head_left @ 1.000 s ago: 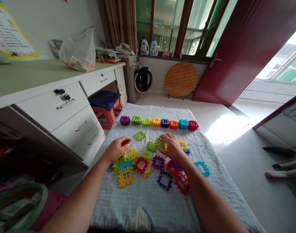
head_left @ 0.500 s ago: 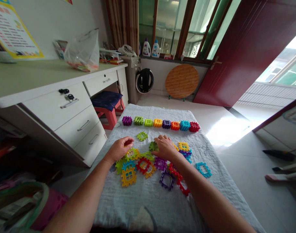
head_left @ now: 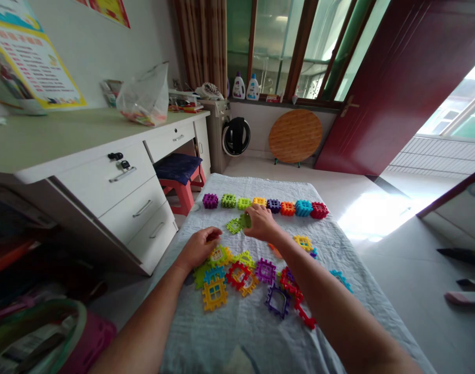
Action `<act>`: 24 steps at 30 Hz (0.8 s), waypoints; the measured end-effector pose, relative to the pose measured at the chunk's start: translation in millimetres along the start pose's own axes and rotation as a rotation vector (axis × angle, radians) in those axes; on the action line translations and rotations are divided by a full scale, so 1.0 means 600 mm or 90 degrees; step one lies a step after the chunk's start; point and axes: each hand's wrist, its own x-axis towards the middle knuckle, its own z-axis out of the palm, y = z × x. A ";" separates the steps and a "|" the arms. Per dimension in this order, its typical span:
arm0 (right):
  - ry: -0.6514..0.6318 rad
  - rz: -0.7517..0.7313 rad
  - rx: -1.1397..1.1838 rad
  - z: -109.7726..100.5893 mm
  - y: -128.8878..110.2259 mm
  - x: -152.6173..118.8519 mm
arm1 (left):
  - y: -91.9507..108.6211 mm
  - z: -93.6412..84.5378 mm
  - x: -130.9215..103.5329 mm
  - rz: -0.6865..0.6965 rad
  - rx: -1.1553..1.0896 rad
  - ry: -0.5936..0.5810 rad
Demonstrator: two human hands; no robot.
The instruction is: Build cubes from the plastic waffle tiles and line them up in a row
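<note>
One green pc (head_left: 245,222) in grip of R hand (head_left: 260,222), by green frame (head_left: 235,231); L hand (head_left: 199,247) nr yellow-green pc (head_left: 226,256), can't tell its grip.

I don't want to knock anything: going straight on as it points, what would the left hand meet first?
Likely the green open frame lying beyond the left hand; its height is unclear, so it might pass above.
</note>
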 end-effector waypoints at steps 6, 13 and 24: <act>0.026 0.016 0.015 0.006 -0.012 0.125 | -0.003 0.002 -0.001 0.000 -0.034 0.005; -0.009 0.031 -0.003 0.018 -0.030 0.210 | -0.007 0.003 0.002 -0.004 -0.013 0.024; -0.060 0.036 -0.015 0.034 -0.029 0.228 | -0.007 0.003 0.002 0.016 0.010 0.025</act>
